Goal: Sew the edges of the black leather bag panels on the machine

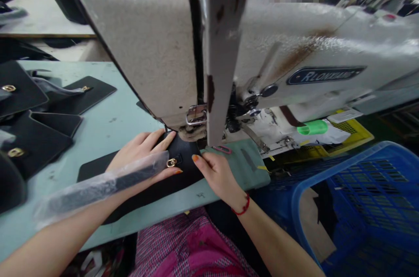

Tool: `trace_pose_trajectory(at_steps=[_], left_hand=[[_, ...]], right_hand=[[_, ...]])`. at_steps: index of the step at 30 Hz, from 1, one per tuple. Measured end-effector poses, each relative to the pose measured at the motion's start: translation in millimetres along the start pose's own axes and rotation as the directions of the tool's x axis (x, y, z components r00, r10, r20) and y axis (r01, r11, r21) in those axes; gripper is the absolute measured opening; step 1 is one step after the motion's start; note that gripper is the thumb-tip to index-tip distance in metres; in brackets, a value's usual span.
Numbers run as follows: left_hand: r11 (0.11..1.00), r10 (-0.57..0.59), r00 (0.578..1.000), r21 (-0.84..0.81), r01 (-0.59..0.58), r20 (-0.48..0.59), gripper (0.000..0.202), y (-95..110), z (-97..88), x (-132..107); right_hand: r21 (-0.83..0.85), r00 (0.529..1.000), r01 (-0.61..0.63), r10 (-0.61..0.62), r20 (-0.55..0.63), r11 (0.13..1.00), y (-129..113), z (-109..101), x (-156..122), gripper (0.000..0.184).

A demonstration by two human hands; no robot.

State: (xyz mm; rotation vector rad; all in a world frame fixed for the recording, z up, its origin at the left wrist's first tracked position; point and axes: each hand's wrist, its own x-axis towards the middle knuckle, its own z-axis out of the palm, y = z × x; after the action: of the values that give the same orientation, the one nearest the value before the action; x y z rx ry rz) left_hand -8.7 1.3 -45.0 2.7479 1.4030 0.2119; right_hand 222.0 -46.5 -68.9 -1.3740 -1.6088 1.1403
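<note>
A black leather-like bag panel [188,174] lies on the pale green table under the head of a sewing machine [147,45]. My left hand [135,154] rests flat on it with fingers spread, their tips close to the needle area, which the machine head hides. A strap in clear plastic [108,187], joined to the panel by a gold-coloured buckle [171,162], lies across my left hand and forearm. My right hand [219,176] pinches the panel's right edge, thumb on top and the other fingers curled. Just beyond it is a small pink-handled tool [222,150], partly hidden.
Several black bag pieces with gold-coloured fittings [16,152] lie at the left of the table [108,124]. A blue plastic basket [296,207] holding brown and black pieces stands at the right. Behind it are a yellow crate [360,130] and a bright green roll [312,127].
</note>
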Motion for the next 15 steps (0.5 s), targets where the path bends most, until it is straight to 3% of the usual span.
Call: trace_pose_trajectory(at_steps=[7,10,15], left_hand=[[0.999,-0.003,0.998,0.032,0.001,0.067,0.081,9.9,-13.1,2.2],[0.999,-0.024,0.995,0.05,0.02,0.099,0.079,13.9,-19.8,4.1],[0.999,-0.013,0.995,0.043,0.009,0.102,0.073,9.3,-22.9,9.1]], right_hand=[[0.045,0.996,-0.044,0.04,0.074,0.998,34.7,3.7,-40.1,0.045],[0.088,0.997,-0.039,0.033,0.072,0.995,36.7,6.5,-41.9,0.046],[0.247,0.988,-0.135,0.111,0.111,0.96,32.2,9.0,-39.4,0.048]])
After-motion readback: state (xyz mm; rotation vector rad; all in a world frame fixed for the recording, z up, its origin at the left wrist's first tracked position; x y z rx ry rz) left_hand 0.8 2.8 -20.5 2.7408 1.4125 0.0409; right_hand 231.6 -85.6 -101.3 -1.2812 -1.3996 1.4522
